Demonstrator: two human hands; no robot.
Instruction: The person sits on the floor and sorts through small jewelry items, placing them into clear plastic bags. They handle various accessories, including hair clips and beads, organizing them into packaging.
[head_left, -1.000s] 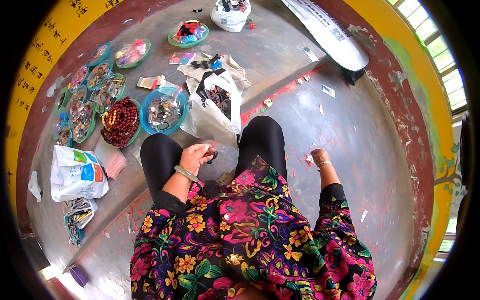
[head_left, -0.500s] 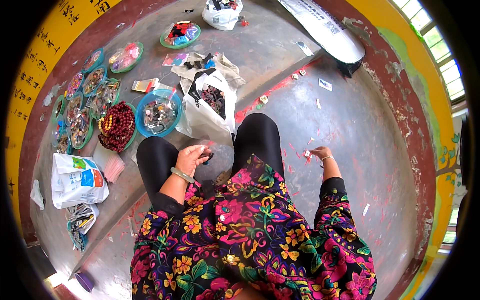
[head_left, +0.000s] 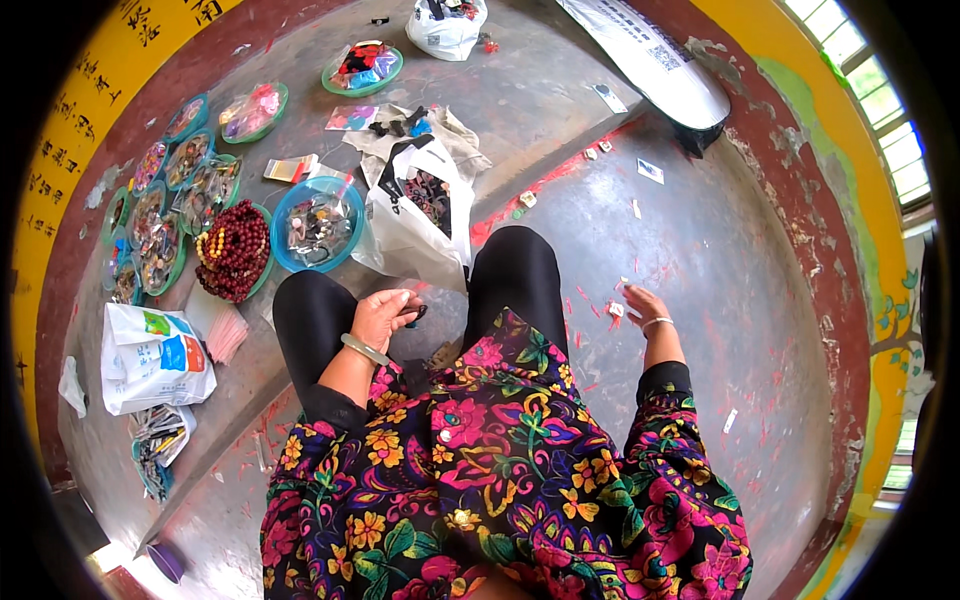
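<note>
Over my left thigh, my left hand (head_left: 380, 320) is closed in a pinch on a small dark object (head_left: 418, 315), too small to name. A pale bangle circles that wrist. Off to the right, my right hand (head_left: 648, 306) has its fingers stretched out and holds nothing. Just left of its fingertips, a small whitish piece (head_left: 614, 309) with red bits lies on the grey floor. In front of my knees stands a white plastic bag (head_left: 420, 245), its mouth showing a heap of dark small pieces (head_left: 428, 198).
Left of the bag is a blue basin (head_left: 347, 255) of small trinkets. Dark red bead strings (head_left: 237, 265) fill a green plate among several other plates of trinkets. A printed plastic bag (head_left: 130, 380) stands at the left. Small scraps and a white card (head_left: 650, 171) lie on the floor.
My right hand has lifted away from the small whitish piece, shifted slightly right, and its fingers have spread. The left hand stays in place with the dark object.
</note>
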